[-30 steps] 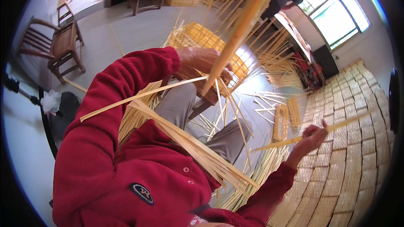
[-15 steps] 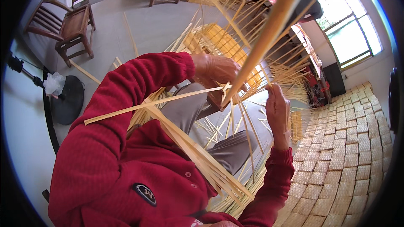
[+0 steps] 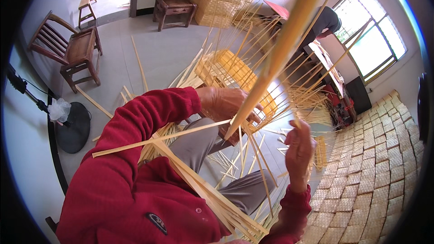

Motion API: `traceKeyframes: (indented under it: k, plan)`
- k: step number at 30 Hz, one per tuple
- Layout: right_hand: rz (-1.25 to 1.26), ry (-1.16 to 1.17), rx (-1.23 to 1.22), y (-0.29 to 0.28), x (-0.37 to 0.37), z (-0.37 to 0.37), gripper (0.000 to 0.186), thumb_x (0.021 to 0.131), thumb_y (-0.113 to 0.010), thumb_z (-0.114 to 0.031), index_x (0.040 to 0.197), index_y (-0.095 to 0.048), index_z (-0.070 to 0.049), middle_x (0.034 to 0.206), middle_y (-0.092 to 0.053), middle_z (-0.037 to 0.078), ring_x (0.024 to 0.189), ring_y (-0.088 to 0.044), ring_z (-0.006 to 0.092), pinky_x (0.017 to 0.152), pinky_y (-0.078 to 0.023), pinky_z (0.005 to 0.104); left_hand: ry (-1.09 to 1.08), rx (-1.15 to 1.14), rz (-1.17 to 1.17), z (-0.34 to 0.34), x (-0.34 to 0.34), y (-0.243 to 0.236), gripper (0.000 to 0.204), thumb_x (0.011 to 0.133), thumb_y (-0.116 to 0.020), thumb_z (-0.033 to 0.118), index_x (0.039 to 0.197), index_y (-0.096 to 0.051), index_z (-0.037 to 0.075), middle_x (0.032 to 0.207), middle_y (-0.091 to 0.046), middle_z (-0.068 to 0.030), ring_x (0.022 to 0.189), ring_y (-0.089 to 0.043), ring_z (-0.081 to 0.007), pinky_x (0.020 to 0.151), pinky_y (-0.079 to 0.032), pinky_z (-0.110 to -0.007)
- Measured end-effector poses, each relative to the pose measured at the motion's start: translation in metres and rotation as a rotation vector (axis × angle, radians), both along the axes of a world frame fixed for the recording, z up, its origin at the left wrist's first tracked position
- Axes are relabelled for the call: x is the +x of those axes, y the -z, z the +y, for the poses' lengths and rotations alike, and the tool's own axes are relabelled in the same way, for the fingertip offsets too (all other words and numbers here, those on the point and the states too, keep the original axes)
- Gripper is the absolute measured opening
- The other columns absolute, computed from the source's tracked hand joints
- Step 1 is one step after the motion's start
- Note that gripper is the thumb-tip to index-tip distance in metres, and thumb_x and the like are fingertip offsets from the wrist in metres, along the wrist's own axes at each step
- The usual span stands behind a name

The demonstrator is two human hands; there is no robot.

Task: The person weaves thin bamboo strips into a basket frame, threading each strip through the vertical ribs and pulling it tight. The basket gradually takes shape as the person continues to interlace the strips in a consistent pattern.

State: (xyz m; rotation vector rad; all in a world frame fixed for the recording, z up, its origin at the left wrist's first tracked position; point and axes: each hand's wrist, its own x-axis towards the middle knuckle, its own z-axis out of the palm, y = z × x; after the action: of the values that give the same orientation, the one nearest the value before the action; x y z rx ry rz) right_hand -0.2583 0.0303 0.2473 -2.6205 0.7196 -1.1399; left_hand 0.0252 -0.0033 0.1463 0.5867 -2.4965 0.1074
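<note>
A yellow bamboo basket (image 3: 244, 72) in the making stands in front of my knees, with long upright strips fanning out from its far side. My left hand (image 3: 226, 103) lies over its near edge, fingers curled down onto the weave; they partly hide the spot they grip. To the right, my right hand (image 3: 299, 151) is raised, thumb and fingers pinched on the end of a thin bamboo strip (image 3: 294, 115). One pale flat strip (image 3: 158, 141) crosses my left sleeve toward the basket. A bundle of strips (image 3: 208, 190) rests across my lap.
A thick bamboo pole (image 3: 271, 63) cuts across the view close up. Wooden chairs (image 3: 81, 47) stand left, near a round black stand base (image 3: 72, 129). Stacked woven panels (image 3: 361, 167) fill the right. A person in dark clothes (image 3: 325, 20) bends over a table behind.
The view has tilted up, so the basket and both hands sit lower in the picture. My right hand has drawn slightly nearer to me, still pinching the strip. The left hand stays on the basket.
</note>
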Motion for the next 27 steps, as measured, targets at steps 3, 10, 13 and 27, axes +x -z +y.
traceKeyframes:
  k: [3, 10, 13, 27]
  plan:
    - [0.169, 0.079, -0.080, 0.016, 0.024, -0.011, 0.004, 0.100, -0.059, -0.009, 0.103, -0.062, -0.009, 0.066, -0.057, 0.020, 0.054, -0.058, 0.0383, 0.049, -0.041, 0.0432, 0.002, 0.051, 0.007, 0.006, 0.003, 0.001, 0.065, 0.081, -0.077, 0.033, 0.142, -0.056, 0.028, 0.140, -0.057, -0.0182, 0.125, -0.061, -0.0380, 0.106, -0.049, -0.050]
    - [0.571, 0.400, -0.149, 0.106, -0.032, -0.060, 0.007, 0.101, -0.054, -0.015, 0.096, -0.054, -0.011, 0.069, -0.064, 0.017, 0.064, -0.065, 0.0398, 0.051, -0.044, 0.0506, 0.084, 0.121, 0.091, -0.010, 0.010, 0.030, 0.057, 0.084, -0.075, 0.025, 0.138, -0.060, 0.019, 0.132, -0.064, -0.0142, 0.113, -0.067, -0.0335, 0.095, -0.055, -0.042]
    - [0.655, 0.400, -0.083, 0.143, -0.064, -0.070, 0.004, 0.099, -0.055, -0.016, 0.099, -0.054, -0.013, 0.072, -0.067, 0.016, 0.066, -0.067, 0.0399, 0.052, -0.045, 0.0516, 0.003, 0.171, 0.337, -0.015, 0.013, 0.018, 0.043, 0.083, -0.079, 0.024, 0.124, -0.071, 0.017, 0.113, -0.073, -0.0092, 0.096, -0.073, -0.0287, 0.083, -0.059, -0.037]
    - [0.516, 0.304, 0.317, 0.184, -0.067, -0.105, 0.020, 0.105, -0.044, -0.021, 0.099, -0.060, -0.009, 0.072, -0.068, 0.012, 0.068, -0.068, 0.0351, 0.061, -0.049, 0.0473, -0.607, 0.349, 0.824, -0.048, 0.175, -0.003, 0.047, 0.092, -0.075, 0.035, 0.124, -0.065, 0.003, 0.112, -0.069, -0.0100, 0.104, -0.066, -0.0183, 0.089, -0.053, -0.033]
